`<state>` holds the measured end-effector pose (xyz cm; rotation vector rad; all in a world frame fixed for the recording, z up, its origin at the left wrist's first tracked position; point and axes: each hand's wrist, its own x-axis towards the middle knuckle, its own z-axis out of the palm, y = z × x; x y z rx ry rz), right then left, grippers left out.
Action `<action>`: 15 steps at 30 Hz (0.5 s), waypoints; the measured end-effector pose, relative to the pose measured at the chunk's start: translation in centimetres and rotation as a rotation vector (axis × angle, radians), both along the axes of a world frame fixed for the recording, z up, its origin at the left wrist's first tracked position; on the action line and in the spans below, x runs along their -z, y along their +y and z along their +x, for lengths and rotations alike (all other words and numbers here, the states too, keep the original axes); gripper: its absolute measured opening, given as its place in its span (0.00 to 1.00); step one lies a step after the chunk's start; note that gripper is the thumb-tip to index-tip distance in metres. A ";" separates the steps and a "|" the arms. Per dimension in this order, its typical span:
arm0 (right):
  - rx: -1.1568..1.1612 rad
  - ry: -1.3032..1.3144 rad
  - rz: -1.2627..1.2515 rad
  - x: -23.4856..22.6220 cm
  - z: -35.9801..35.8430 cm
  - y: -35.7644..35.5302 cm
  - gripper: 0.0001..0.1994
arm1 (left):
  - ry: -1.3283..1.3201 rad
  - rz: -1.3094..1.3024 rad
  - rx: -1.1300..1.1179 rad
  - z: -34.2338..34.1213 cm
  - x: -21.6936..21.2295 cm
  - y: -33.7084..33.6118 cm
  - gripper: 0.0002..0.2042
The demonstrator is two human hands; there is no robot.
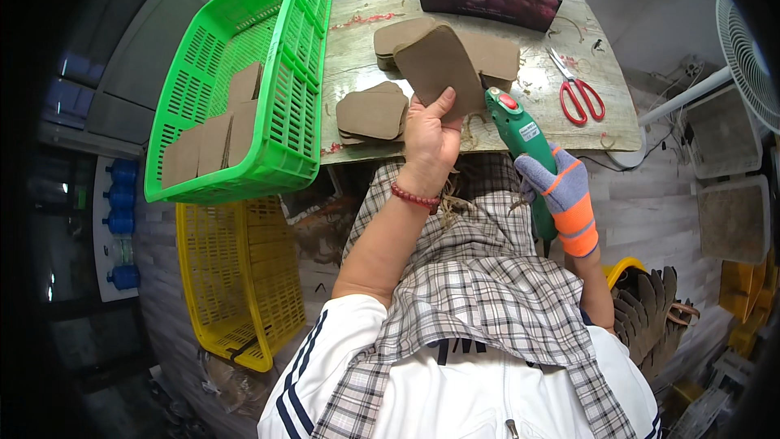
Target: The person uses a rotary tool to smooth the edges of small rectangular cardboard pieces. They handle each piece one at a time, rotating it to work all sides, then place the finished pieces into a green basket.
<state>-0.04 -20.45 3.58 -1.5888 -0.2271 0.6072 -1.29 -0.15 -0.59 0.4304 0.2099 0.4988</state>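
Observation:
My bare left hand point(433, 136), a red bead bracelet at its wrist, pinches a flat brown piece with rounded corners point(439, 65) by its lower edge, tilted above the table. My right hand point(561, 183), in a grey and orange glove, is wrapped round a green handheld power tool point(516, 126) with a red button. The tool's tip is close to the right edge of the piece; whether they touch I cannot tell. Stacks of similar brown pieces point(371, 112) lie on the table beside and behind my left hand.
Red-handled scissors point(581, 102) lie at the table's right. A dark box point(487, 8) of stacked pieces stands at the back. At left, a green crate point(280, 126) holds more pieces, above a yellow crate point(219, 284). A white fan point(751, 57) is at far right. Scraps litter the table point(357, 41).

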 end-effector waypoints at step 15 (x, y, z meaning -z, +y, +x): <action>0.021 -0.031 -0.039 -1.7 1.0 -1.3 0.15 | 0.132 0.366 0.151 -2.4 1.3 0.5 0.15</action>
